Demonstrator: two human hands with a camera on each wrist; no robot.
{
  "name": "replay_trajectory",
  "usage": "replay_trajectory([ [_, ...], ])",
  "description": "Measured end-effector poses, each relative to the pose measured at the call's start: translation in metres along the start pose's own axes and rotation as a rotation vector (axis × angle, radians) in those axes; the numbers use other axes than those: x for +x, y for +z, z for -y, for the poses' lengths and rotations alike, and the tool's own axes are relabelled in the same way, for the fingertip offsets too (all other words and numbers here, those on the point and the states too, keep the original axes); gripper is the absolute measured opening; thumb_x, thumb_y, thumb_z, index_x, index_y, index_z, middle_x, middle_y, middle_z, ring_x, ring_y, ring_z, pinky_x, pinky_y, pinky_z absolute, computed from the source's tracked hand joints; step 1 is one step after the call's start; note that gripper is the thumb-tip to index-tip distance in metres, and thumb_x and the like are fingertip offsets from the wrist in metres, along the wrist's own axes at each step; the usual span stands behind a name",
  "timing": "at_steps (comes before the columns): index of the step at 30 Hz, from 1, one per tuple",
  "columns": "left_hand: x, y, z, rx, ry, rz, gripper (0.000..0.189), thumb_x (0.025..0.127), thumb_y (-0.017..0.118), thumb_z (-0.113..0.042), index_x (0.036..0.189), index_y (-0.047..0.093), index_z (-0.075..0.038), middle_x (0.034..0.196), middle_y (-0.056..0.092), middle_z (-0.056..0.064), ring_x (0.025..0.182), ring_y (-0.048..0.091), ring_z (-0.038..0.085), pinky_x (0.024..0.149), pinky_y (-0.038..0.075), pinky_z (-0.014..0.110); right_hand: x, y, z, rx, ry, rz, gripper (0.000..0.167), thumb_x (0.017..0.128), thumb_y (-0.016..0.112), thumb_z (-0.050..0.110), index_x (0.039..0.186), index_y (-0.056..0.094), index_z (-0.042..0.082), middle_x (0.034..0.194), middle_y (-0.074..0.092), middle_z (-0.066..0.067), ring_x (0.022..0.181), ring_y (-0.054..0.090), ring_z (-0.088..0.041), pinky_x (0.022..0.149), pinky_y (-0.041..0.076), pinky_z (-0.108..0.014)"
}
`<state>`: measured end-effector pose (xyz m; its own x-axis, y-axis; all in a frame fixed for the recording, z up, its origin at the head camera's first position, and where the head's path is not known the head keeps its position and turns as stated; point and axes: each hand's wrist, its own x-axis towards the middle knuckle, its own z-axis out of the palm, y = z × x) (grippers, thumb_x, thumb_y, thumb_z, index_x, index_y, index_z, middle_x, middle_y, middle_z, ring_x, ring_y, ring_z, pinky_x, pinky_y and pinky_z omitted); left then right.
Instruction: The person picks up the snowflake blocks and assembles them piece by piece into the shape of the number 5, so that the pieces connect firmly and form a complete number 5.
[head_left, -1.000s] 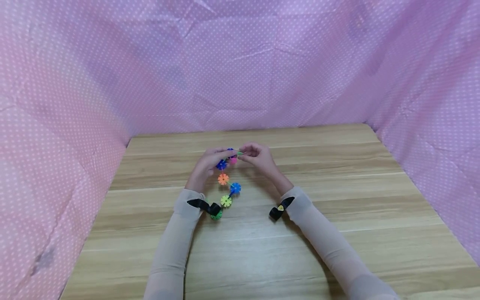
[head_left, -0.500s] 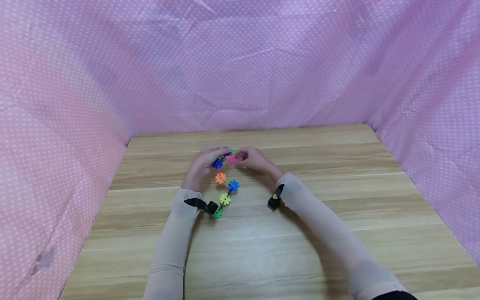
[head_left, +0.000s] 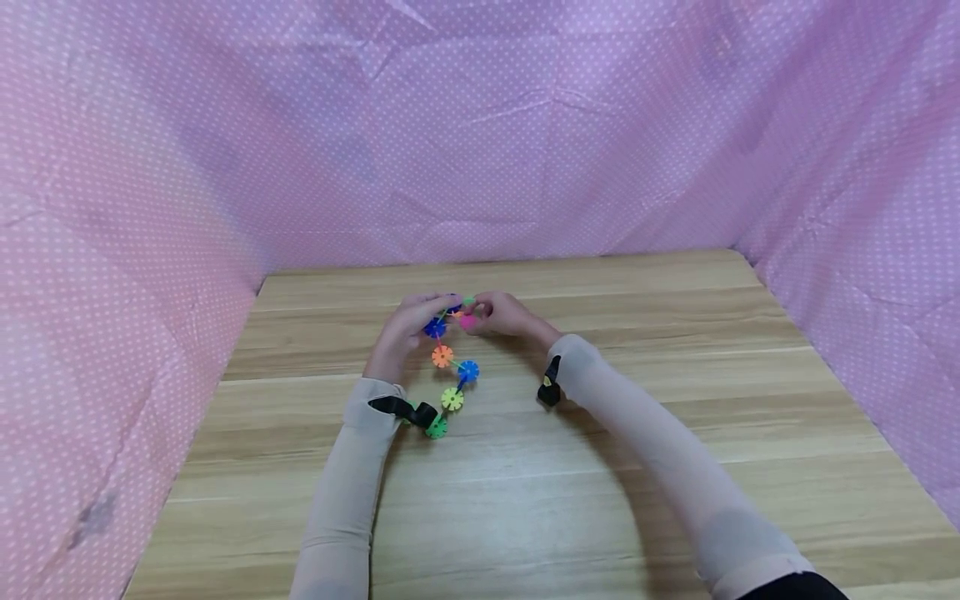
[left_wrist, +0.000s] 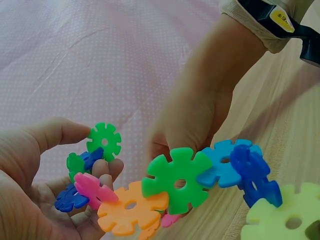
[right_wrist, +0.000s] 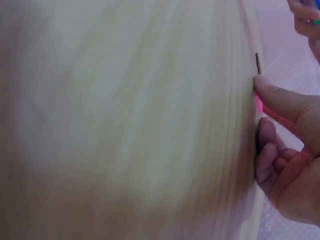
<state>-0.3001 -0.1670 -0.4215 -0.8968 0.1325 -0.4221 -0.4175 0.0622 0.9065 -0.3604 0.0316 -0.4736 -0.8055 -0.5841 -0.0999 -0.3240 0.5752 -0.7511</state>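
My left hand [head_left: 401, 327] holds one end of a chain of snowflake discs. In the left wrist view its thumb and fingers pinch around a small green disc [left_wrist: 104, 142], with dark blue and pink discs [left_wrist: 95, 190] by the fingers. The chain goes on through an orange disc [head_left: 442, 357], a blue disc [head_left: 468, 371], a yellow-green disc [head_left: 452, 399] and a green disc [head_left: 437, 427] by the left wrist. Facing it, my right hand [head_left: 508, 316] pinches a bright pink disc [head_left: 467, 322], mostly hidden by its fingers in the right wrist view.
Both hands work over a wood-grain table [head_left: 675, 433], towards its back half. A pink dotted cloth [head_left: 480, 142] hangs behind the table and along both sides. Black straps with small cameras [head_left: 550, 390] sit on the wrists.
My right hand has shifted slightly down and left, from the green piece at the chain's end to the pink disc. Its wrist and forearm have swung upward. My left hand has moved slightly left.
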Motion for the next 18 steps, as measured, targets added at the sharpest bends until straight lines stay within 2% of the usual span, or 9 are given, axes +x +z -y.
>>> replay_trajectory([
  [3,0.0010,-0.0012,-0.0002,0.001,0.010,0.015,0.044,0.100,0.067,-0.034,0.135,0.061,-0.008,0.110,0.064,0.010,0.064,0.057,0.006,0.061,0.049,0.024,0.0017,-0.0015,-0.0024,0.006,-0.011,0.007,0.027,0.093,0.077,0.021,0.117,0.072,0.012,0.077,0.052,0.000,0.070,0.046,-0.013,0.062,0.037,-0.024],
  [7,0.0038,-0.0029,0.0001,0.018,0.032,0.029,0.044,0.100,0.067,-0.035,0.136,0.060,-0.010,0.130,0.061,0.014,0.091,0.065,0.018,0.069,0.051,0.026,0.0027,-0.0036,-0.0028,0.023,-0.025,0.022,0.024,0.094,0.076,0.019,0.115,0.072,0.010,0.073,0.049,0.001,0.066,0.043,-0.013,0.060,0.035,-0.024],
  [10,0.0054,-0.0048,0.0013,0.049,0.063,0.040,0.044,0.100,0.067,-0.036,0.136,0.061,-0.012,0.138,0.060,0.013,0.113,0.062,0.030,0.078,0.053,0.031,0.0034,-0.0050,-0.0030,0.036,-0.038,0.033,0.023,0.094,0.075,0.018,0.115,0.071,0.008,0.073,0.051,0.001,0.066,0.044,-0.012,0.060,0.036,-0.022],
  [15,0.0077,-0.0077,0.0030,0.085,0.124,0.069,0.042,0.099,0.068,-0.037,0.134,0.062,-0.015,0.141,0.059,0.017,0.125,0.057,0.042,0.091,0.055,0.042,0.0049,-0.0063,-0.0060,0.070,-0.043,0.052,0.027,0.092,0.076,0.015,0.117,0.070,0.006,0.078,0.057,-0.002,0.069,0.049,-0.013,0.061,0.041,-0.022],
  [18,0.0084,-0.0089,0.0031,0.084,0.145,0.080,0.041,0.099,0.069,-0.036,0.134,0.063,-0.015,0.141,0.057,0.020,0.126,0.056,0.044,0.095,0.055,0.045,0.0057,-0.0060,-0.0071,0.091,-0.053,0.048,0.031,0.090,0.077,0.013,0.118,0.069,0.004,0.088,0.064,-0.006,0.078,0.055,-0.015,0.069,0.047,-0.023],
])
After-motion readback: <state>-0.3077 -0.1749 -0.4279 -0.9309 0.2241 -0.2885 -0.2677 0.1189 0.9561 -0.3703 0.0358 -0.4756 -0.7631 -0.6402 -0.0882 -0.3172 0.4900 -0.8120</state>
